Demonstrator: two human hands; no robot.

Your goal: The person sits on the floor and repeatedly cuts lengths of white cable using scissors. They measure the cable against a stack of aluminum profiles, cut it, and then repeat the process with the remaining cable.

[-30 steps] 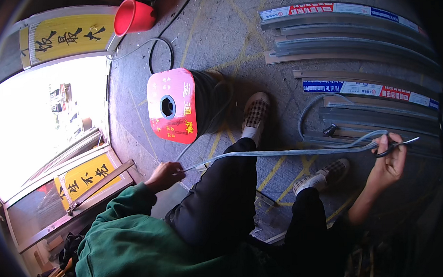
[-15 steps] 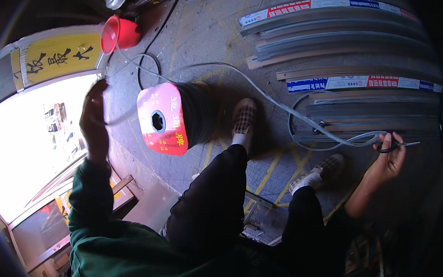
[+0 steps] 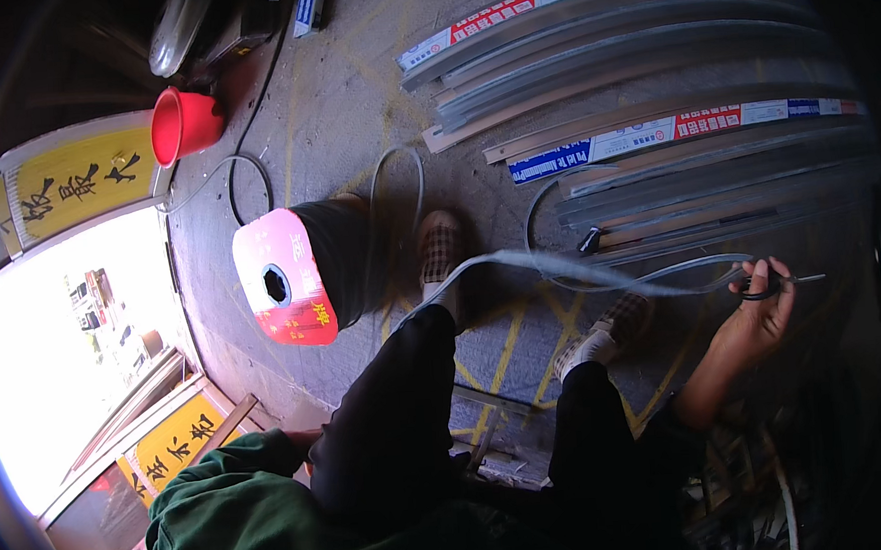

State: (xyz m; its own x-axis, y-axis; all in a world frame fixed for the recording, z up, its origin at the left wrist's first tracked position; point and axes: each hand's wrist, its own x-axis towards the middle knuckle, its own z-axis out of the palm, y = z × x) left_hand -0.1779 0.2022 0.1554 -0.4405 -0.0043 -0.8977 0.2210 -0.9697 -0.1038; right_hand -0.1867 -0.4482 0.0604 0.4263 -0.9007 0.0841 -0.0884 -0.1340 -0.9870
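My right hand [image 3: 758,310], out at the right, has its fingers closed round what look like black-handled scissors [image 3: 760,291], a thin metal tip sticking out past the fingers. A grey flexible strip [image 3: 704,263] runs to the same fingers; whether they pinch it is unclear. From there it loops over the floor and crosses in front of my left knee, partly blurred. My left hand [image 3: 304,445] is drawn back beside my left thigh, mostly hidden, its fingers unreadable. A spool [image 3: 311,272] with a pink and red end label and dark winding lies left of my left foot.
Long metal profiles [image 3: 628,51] lie in bundles at the upper right, some in printed wrapping. A red bucket [image 3: 187,127] stands at the upper left, near a dark cable [image 3: 237,136]. Yellow signs [image 3: 82,184] flank a bright opening at left.
My left hand has come down from beside the spool to my thigh. The strip has shifted toward my left knee. My right hand keeps its hold, and the view has turned slightly.
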